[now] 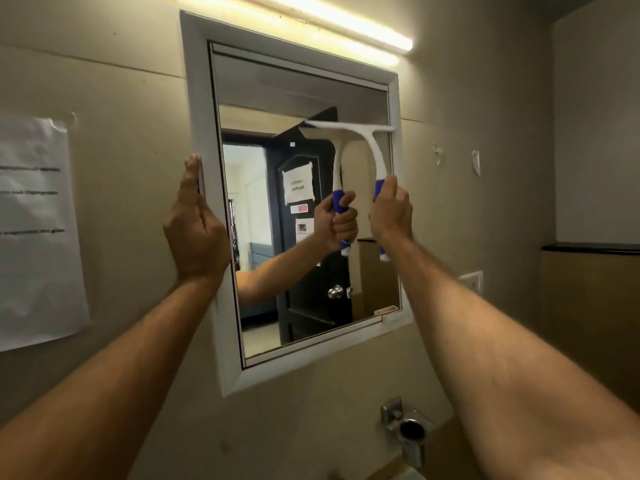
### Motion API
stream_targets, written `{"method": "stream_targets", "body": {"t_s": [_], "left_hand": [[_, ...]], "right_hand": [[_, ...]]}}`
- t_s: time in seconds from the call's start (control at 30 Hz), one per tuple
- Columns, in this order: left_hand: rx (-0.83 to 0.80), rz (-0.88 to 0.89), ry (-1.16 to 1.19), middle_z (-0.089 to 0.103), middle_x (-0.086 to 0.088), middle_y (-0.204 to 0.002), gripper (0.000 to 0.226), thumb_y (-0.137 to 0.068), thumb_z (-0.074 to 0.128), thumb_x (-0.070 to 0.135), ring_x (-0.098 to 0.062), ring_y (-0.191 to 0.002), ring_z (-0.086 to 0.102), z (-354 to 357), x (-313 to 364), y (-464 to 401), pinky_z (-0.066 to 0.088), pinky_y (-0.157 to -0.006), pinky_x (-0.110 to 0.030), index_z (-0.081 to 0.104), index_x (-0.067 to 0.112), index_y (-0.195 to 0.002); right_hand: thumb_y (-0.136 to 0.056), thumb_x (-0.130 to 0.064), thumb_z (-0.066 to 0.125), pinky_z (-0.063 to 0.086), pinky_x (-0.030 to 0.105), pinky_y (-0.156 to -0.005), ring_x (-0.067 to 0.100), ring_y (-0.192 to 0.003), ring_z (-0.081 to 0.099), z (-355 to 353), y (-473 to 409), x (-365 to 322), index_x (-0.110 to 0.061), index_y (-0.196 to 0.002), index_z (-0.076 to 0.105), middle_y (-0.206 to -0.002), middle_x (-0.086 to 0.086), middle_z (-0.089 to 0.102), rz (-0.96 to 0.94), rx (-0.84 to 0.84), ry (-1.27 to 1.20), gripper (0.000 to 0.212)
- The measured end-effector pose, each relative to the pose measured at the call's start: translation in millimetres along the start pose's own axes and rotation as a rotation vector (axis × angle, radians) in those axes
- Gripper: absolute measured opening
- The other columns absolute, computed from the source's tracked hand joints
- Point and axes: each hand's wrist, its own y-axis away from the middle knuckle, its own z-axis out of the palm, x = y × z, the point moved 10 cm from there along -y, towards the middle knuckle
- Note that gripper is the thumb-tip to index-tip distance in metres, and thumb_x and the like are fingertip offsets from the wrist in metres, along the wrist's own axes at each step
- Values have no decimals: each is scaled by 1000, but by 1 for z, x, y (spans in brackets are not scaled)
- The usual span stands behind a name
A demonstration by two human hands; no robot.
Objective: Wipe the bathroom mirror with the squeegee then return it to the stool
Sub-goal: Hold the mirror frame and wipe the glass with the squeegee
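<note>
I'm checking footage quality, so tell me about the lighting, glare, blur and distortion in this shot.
Head view: the tube light above the mirror is blown out, casting warm, dim light. Wide-angle distortion bows the mirror frame and stretches both forearms. The squeegee blade is slightly motion-blurred where the right hand holds it; the left hand on the frame is sharp. Text on the wall paper is unreadable.

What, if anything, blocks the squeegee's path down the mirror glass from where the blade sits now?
Nothing visible does. The squeegee blade lies against the upper right glass of the mirror, gripped by the right hand; the left hand holds the frame's left edge, off the glass.
</note>
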Motion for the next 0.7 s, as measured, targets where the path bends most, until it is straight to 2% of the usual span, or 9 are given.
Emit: {"method": "stream_targets", "body": {"t_s": [0.07, 0.17, 0.27, 0.37, 0.53, 0.7], "left_hand": [[4, -1, 5, 51, -7, -142, 43, -101, 35, 3, -5, -126, 46, 0, -1, -1, 32, -102, -1, 45, 7, -142], [-2, -5, 7, 51, -6, -143, 43, -101, 36, 3, 4, -122, 44, 0, -2, 0, 32, -99, 0, 44, 7, -143], [-4, -8, 3, 51, -6, -143, 44, -100, 36, 3, 13, -118, 41, -1, -1, 0, 32, -96, 3, 43, 7, -143], [-15, -11, -8, 50, -7, -144, 45, -100, 36, 2, 22, -115, 38, 0, -3, -2, 32, -93, 5, 42, 7, -144], [-21, 0, 4, 49, -4, -145, 44, -102, 35, 8, -6, -125, 49, 3, -5, -2, 35, -101, -3, 41, 9, -145], [-23, 28, 8, 50, -7, -144, 43, -102, 36, 6, -11, -124, 52, 4, -3, -2, 35, -101, -3, 41, 6, -144]], "right_hand": [[-104, -40, 24, 38, 26, -57, 13, -58, 47, -3, 21, 21, -17, -85, 48, -68, 1, 47, -4, 0, 13, 39], [-104, -41, 25, 39, 26, -57, 14, -58, 46, -6, 36, 35, -17, -82, 48, -67, 2, 46, 18, -3, 4, 40], [-103, -42, 25, 39, 26, -57, 14, -58, 47, -6, 28, 16, -17, -82, 49, -66, 2, 47, -11, 2, 0, 41], [-103, -42, 25, 40, 25, -57, 14, -59, 49, -3, 9, -14, -13, -90, 54, -70, 4, 49, -55, 23, -8, 43], [-103, -44, 24, 39, 24, -59, 13, -61, 49, 2, -3, -12, -12, -94, 54, -73, 3, 50, 6, 16, -9, 44], [-104, -43, 24, 38, 24, -57, 12, -59, 46, -7, 31, 26, -15, -92, 48, -69, 1, 45, 39, 5, 6, 39]]}}
